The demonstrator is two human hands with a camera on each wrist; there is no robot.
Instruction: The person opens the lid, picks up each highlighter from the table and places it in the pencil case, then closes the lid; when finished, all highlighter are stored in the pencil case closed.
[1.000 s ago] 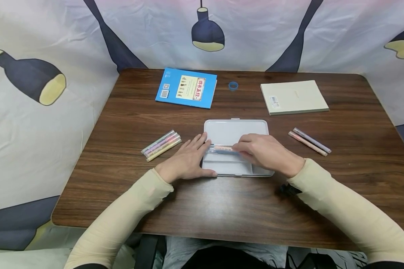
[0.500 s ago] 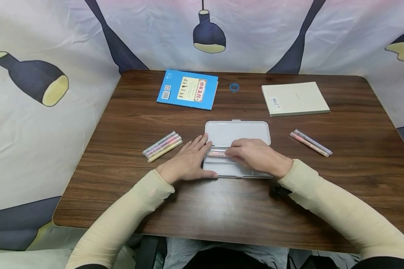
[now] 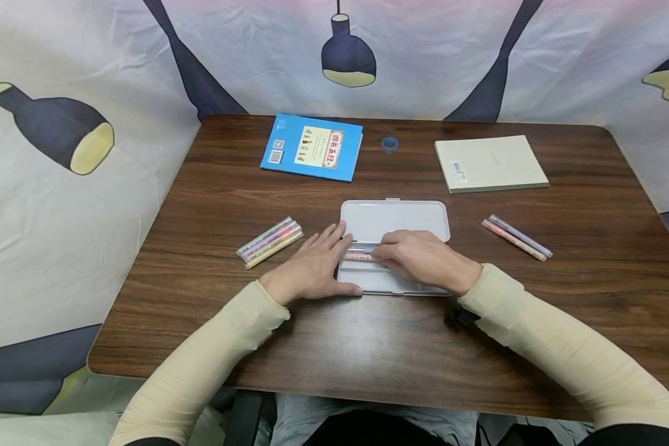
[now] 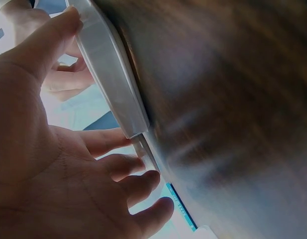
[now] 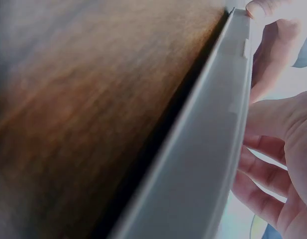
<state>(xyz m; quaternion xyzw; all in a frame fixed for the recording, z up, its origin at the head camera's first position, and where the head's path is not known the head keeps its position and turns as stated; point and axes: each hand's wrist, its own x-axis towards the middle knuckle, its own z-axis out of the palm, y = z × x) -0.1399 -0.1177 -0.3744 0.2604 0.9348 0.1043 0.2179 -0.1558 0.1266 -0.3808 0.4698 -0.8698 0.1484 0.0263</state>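
Note:
A white pencil case [image 3: 390, 218] lies open on the table, its lid folded back to the far side. In its upper compartment lie slim pens [image 3: 359, 256], one with a pinkish pattern, their right ends hidden under my right hand [image 3: 424, 259]. That hand reaches down into the case with bent fingers and thumb at the pens. My left hand [image 3: 314, 266] steadies the case's left side, fingers spread and thumb at the front left corner. The left wrist view shows the thumb tip at the case wall [image 4: 111, 69]; in the right wrist view fingers dip behind the front wall [image 5: 208, 129].
Several pastel pens [image 3: 270, 242] lie together left of the case. Two more pens [image 3: 516, 237] lie to the right. Farther back are a blue book [image 3: 287, 145], a blue tape ring [image 3: 389, 144] and a pale book [image 3: 490, 162], all on the wooden table [image 3: 201, 334].
My right hand has moved slightly left and lower within the case, and the pens there now lie flatter in the compartment. My left hand has stayed in place on the case.

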